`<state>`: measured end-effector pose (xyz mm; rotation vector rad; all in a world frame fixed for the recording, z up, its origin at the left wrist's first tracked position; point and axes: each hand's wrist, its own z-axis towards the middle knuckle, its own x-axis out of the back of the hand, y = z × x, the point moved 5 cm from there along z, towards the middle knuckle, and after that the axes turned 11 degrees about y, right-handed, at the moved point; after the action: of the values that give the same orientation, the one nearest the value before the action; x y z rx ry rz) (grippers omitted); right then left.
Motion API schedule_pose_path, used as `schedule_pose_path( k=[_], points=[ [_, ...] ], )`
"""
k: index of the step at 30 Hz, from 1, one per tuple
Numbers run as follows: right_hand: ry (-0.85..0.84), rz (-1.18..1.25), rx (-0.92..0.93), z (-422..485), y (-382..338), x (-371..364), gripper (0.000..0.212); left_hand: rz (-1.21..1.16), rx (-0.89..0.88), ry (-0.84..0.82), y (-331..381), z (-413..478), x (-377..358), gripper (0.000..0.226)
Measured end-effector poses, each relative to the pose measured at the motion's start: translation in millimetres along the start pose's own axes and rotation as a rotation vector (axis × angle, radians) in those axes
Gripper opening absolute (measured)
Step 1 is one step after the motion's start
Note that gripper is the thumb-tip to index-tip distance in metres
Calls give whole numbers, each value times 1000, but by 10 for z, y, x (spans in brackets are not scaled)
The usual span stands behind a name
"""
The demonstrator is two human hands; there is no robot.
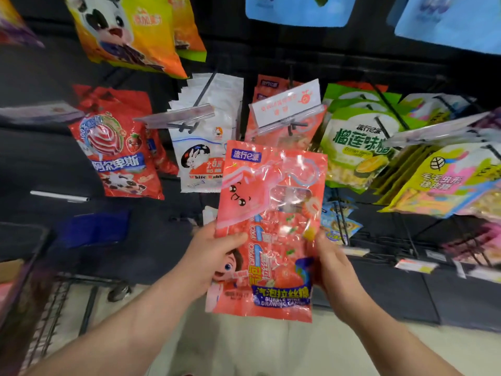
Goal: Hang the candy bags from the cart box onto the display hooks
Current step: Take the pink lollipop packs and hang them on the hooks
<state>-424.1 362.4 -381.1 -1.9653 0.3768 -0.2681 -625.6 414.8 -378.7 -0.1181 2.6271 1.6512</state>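
Note:
A pink-red candy bag with a cartoon face and blue lettering is held upright in front of the display rack. My left hand grips its left edge, thumb across the front. My right hand holds its right edge, fingers behind the bag. The bag's top sits just below a display hook with a clear price-tag holder, where matching red bags hang behind. The cart box shows only as a brown corner at the far left.
Neighbouring hooks carry white rabbit bags, red lollipop bags, green durian bags and yellow bags. The wire cart stands at lower left. Price labels line a dark shelf edge at right. Pale floor lies below.

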Motion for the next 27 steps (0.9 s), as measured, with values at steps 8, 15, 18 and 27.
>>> schedule_pose_path(
  k=[8,15,18,27],
  points=[
    [91,28,198,-48,-245,52,9,26,-10,-10,138,75,-220,15],
    [83,46,221,17,-319,24,8,32,-14,-9,225,132,-251,17],
    [87,82,188,37,-322,16,6,35,-24,-10,240,166,-267,17],
    [121,20,212,108,-330,42,4,45,-14,-8,221,232,-287,17]
  ],
)
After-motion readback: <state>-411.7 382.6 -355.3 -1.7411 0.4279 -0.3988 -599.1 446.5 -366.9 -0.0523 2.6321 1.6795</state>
